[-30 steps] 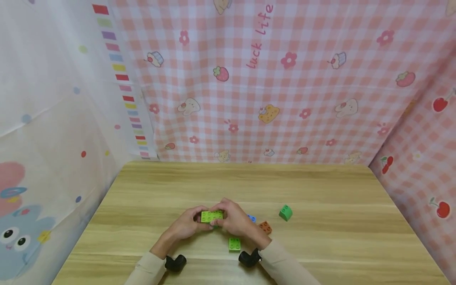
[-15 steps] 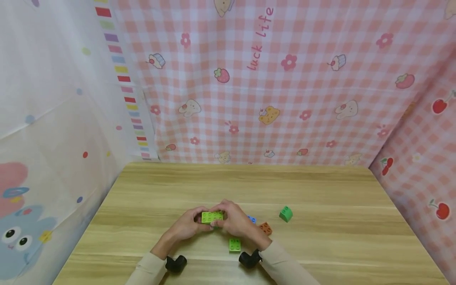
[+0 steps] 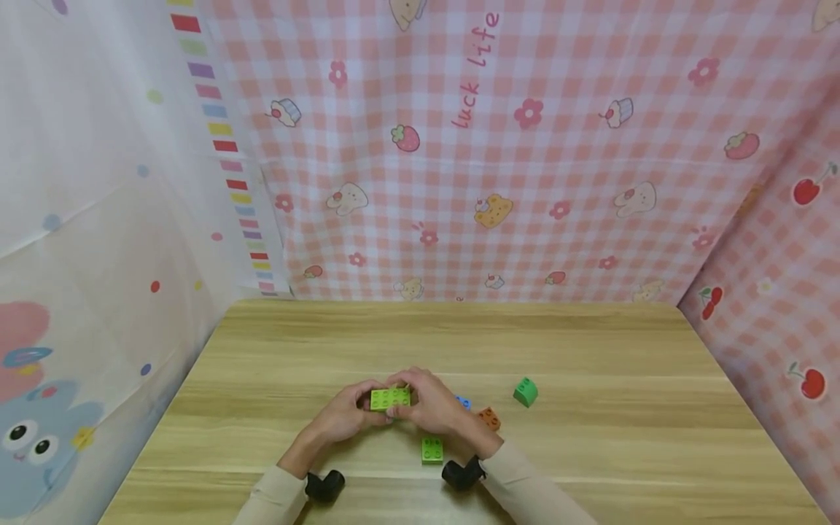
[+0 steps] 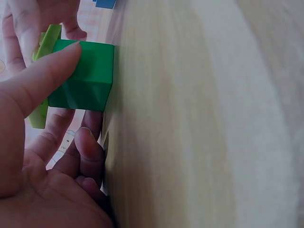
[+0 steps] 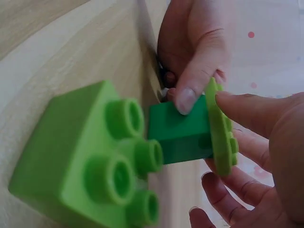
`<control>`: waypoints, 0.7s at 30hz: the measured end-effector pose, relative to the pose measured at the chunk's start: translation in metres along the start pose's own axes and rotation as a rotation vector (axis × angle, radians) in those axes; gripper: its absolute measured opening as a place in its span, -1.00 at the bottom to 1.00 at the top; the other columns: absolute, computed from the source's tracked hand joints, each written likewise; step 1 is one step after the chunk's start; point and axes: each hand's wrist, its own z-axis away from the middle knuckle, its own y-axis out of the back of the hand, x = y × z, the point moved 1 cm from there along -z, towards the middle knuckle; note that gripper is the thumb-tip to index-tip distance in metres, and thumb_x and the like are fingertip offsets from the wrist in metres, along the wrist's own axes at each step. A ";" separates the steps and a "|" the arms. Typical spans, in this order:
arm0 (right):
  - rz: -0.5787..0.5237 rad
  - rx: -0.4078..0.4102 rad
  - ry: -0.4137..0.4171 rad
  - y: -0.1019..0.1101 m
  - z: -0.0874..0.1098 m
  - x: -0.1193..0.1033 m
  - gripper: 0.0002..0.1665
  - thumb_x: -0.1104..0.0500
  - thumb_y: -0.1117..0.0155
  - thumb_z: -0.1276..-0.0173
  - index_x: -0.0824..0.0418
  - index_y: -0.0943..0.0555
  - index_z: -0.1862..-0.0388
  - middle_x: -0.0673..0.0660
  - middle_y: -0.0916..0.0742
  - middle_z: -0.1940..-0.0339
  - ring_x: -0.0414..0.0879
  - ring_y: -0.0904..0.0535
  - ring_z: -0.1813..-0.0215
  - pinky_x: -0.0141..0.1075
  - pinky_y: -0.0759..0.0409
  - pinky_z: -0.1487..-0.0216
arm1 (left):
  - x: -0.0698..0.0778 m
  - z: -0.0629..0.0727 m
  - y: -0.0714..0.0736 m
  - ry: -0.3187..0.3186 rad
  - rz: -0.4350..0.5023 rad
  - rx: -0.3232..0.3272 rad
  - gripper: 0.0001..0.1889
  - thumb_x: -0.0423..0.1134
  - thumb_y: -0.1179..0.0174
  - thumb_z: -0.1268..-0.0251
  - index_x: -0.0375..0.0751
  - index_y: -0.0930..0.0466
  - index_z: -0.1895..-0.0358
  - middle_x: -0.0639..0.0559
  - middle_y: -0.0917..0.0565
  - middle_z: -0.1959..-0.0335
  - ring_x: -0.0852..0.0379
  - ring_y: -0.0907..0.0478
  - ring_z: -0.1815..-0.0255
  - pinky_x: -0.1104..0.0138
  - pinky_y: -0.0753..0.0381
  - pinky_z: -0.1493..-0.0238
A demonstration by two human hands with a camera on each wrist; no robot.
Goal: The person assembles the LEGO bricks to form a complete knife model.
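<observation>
Both hands work over the middle of the near half of the table. The left hand (image 3: pixel 344 414) is partly closed, its thumb laid along the side of a dark green, plain-sided plastic block (image 4: pixel 97 66), apparently to steady it. The right hand (image 3: pixel 426 402) is likewise partly curled, thumb and fingers gripping a flat, lime-green, studded plastic plate (image 3: pixel 387 398), seemingly to control its alignment. The plate lies across the top of the block, studs upward; whether the two are fully seated cannot be told. The block's base is at or just above the table; contact is not confirmed.

A lime-green, four-studded plastic brick (image 3: pixel 432 450) stands upright on the near side, within easy reach. A blue plastic brick (image 3: pixel 463 402), partly hidden by the right hand, lies near an orange-brown studded plastic brick (image 3: pixel 489 418). A green plastic brick with a curved side (image 3: pixel 525 391) sits farther right, apart from these.

Surface: pale wood-grained table (image 3: pixel 262 343). Room: a pink-and-white checked fabric backdrop (image 3: pixel 577 160) with printed motifs behind, and a white printed fabric panel (image 3: pixel 98 219) on the left
</observation>
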 end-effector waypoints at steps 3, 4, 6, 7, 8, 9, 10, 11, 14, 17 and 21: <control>-0.014 0.006 -0.003 0.007 0.001 0.001 -0.53 0.12 -0.42 -0.31 0.18 -0.58 -0.18 0.08 -0.65 -0.02 -0.06 -0.52 -0.02 -0.18 -0.50 -0.03 | 0.001 0.000 0.000 0.007 -0.001 -0.001 -0.55 -0.27 -0.46 -0.10 -0.19 -0.60 -0.10 -0.02 -0.56 0.25 0.07 -0.42 0.25 0.35 -0.42 0.25; -0.022 0.009 -0.002 0.010 0.002 0.001 -0.53 0.13 -0.41 -0.32 0.19 -0.58 -0.18 0.11 -0.65 -0.02 -0.04 -0.52 -0.02 -0.17 -0.50 -0.02 | 0.001 0.000 0.000 0.009 -0.005 0.001 -0.55 -0.26 -0.46 -0.10 -0.19 -0.60 -0.09 -0.02 -0.55 0.27 0.07 -0.41 0.27 0.35 -0.40 0.26; -0.039 0.012 -0.006 0.017 0.004 0.001 -0.54 0.12 -0.38 -0.35 0.21 -0.57 -0.19 0.16 -0.65 -0.05 0.01 -0.53 -0.03 -0.15 -0.51 0.01 | 0.002 0.000 -0.001 0.014 -0.017 0.004 -0.56 -0.25 -0.46 -0.10 -0.18 -0.60 -0.08 -0.01 -0.54 0.30 0.08 -0.41 0.28 0.35 -0.39 0.27; -0.049 0.013 -0.009 0.020 0.005 0.002 -0.55 0.13 -0.37 -0.36 0.21 -0.57 -0.19 0.18 -0.64 -0.07 0.04 -0.52 -0.04 -0.16 -0.50 0.02 | 0.002 0.000 -0.001 0.016 -0.019 0.005 -0.56 -0.25 -0.46 -0.10 -0.18 -0.60 -0.08 -0.01 -0.54 0.31 0.08 -0.41 0.28 0.35 -0.39 0.27; -0.065 0.015 -0.012 0.024 0.007 0.002 -0.55 0.13 -0.37 -0.36 0.22 -0.57 -0.19 0.21 -0.64 -0.09 0.07 -0.52 -0.04 -0.15 -0.50 0.03 | 0.002 0.000 -0.001 0.019 -0.020 0.008 -0.56 -0.25 -0.46 -0.10 -0.18 -0.60 -0.08 -0.01 -0.54 0.30 0.08 -0.42 0.28 0.34 -0.39 0.26; -0.075 0.017 -0.016 0.028 0.008 0.002 -0.55 0.13 -0.36 -0.36 0.23 -0.57 -0.18 0.22 -0.64 -0.10 0.10 -0.52 -0.05 -0.15 -0.49 0.03 | 0.002 0.000 -0.001 0.022 -0.021 0.010 -0.56 -0.26 -0.46 -0.10 -0.18 -0.60 -0.08 -0.01 -0.55 0.30 0.08 -0.42 0.27 0.33 -0.39 0.25; -0.087 0.020 -0.022 0.031 0.010 0.002 -0.56 0.13 -0.36 -0.37 0.23 -0.58 -0.18 0.23 -0.64 -0.11 0.13 -0.52 -0.06 -0.15 -0.48 0.04 | 0.002 0.000 -0.001 0.023 -0.020 0.010 -0.56 -0.26 -0.46 -0.10 -0.18 -0.60 -0.08 -0.01 -0.56 0.29 0.08 -0.42 0.27 0.33 -0.39 0.24; -0.096 0.026 -0.031 0.035 0.013 0.003 -0.57 0.13 -0.36 -0.37 0.22 -0.58 -0.18 0.23 -0.64 -0.11 0.14 -0.52 -0.06 -0.15 -0.47 0.05 | 0.002 0.000 -0.001 0.026 -0.019 0.011 -0.56 -0.26 -0.46 -0.10 -0.18 -0.60 -0.08 -0.01 -0.56 0.29 0.08 -0.43 0.26 0.33 -0.40 0.24; -0.105 0.046 -0.055 0.045 0.020 0.006 -0.58 0.11 -0.36 -0.37 0.19 -0.60 -0.17 0.22 -0.64 -0.10 0.14 -0.51 -0.05 -0.17 -0.45 0.07 | 0.002 -0.001 -0.002 0.033 -0.017 0.016 -0.55 -0.27 -0.47 -0.08 -0.18 -0.60 -0.08 -0.01 -0.57 0.28 0.08 -0.44 0.26 0.32 -0.40 0.22; -0.092 0.067 -0.078 0.055 0.028 0.011 -0.59 0.09 -0.36 -0.37 0.16 -0.60 -0.16 0.21 -0.64 -0.06 0.07 -0.51 -0.02 -0.20 -0.45 0.10 | 0.002 -0.001 -0.002 0.037 -0.019 0.019 -0.54 -0.27 -0.47 -0.08 -0.17 -0.60 -0.09 -0.01 -0.58 0.28 0.08 -0.44 0.26 0.32 -0.41 0.21; -0.088 0.092 -0.100 0.064 0.039 0.019 -0.60 0.09 -0.36 -0.37 0.16 -0.61 -0.15 0.21 -0.66 -0.04 0.00 -0.50 0.02 -0.23 -0.47 0.10 | 0.002 -0.001 -0.002 0.030 -0.018 0.018 -0.53 -0.27 -0.47 -0.08 -0.18 -0.59 -0.10 -0.01 -0.58 0.27 0.08 -0.44 0.26 0.33 -0.40 0.22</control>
